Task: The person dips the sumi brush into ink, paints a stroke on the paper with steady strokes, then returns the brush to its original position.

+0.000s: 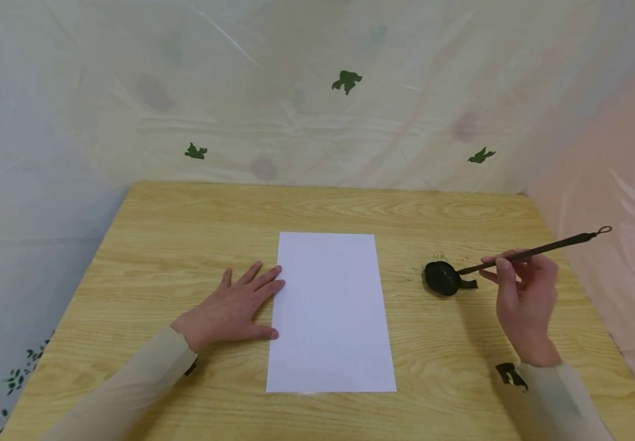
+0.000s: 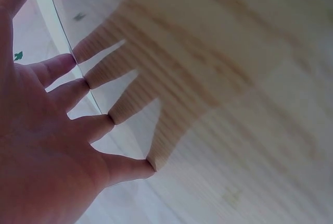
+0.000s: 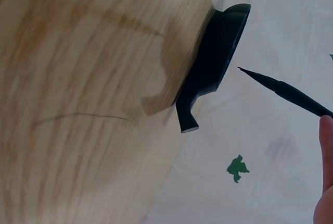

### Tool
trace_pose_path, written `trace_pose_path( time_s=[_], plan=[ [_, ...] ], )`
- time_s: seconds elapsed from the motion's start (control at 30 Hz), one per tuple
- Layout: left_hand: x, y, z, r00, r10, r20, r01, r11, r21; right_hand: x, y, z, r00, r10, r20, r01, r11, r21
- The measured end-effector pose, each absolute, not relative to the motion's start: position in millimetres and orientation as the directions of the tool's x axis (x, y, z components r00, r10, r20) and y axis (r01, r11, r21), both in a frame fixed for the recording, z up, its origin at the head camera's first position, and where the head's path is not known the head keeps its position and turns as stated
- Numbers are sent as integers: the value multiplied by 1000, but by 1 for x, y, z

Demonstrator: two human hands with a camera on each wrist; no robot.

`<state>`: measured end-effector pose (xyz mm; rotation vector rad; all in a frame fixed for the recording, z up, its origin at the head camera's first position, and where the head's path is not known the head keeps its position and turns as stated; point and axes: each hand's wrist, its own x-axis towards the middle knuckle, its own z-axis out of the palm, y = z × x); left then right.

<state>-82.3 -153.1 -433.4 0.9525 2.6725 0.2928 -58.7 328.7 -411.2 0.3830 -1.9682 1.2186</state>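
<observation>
Head view brings us, nearest of all, two pale sleeves (image 1: 562, 395) coming in from the lower edge, with bare hands beyond them. We see the left hand (image 1: 229, 312) laid palm down, its fingers straight and spread, the thumb and nearest fingertips just on the left edge of a white sheet of paper (image 1: 331, 312); it grips nothing. That sheet lies flat between the two hands, well apart from the right one. We find the right hand (image 1: 527, 303) raised, thumb and fingers pinching a dark brush (image 1: 543, 249) along its shaft, the looped end slanting up and away to the right. Left of this grip, and right of the paper, a black dish (image 1: 442, 278) with a short handle (image 1: 469, 284) rests on the wooden table (image 1: 146, 245). From the right wrist we see the brush's pointed tip near the dish's rim, with a gap between them. Just past the dish we notice small dark marks (image 1: 437, 256) on the wood. Farthest off, behind the table's back edge, we see a pale cloth (image 1: 273, 73) printed with green birds (image 1: 347, 81).
</observation>
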Motion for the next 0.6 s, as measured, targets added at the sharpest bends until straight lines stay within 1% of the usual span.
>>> trace_pose_path(
  time_s=[0.33, 0.47, 0.6],
  plan=[
    [-82, -152, -433, -736, 641, -215, 579, 762, 289, -63, 331, -420, -714, 166, 680, -519, 526, -674],
    [-82, -152, -433, -738, 638, -218, 576, 765, 288, -64, 331, -423, -731, 165, 662, -489, 550, -677],
    [-82, -152, -433, -739, 636, -220, 574, 767, 288, -66, 331, -425, -741, 166, 650, -480, 545, -687]
  ],
)
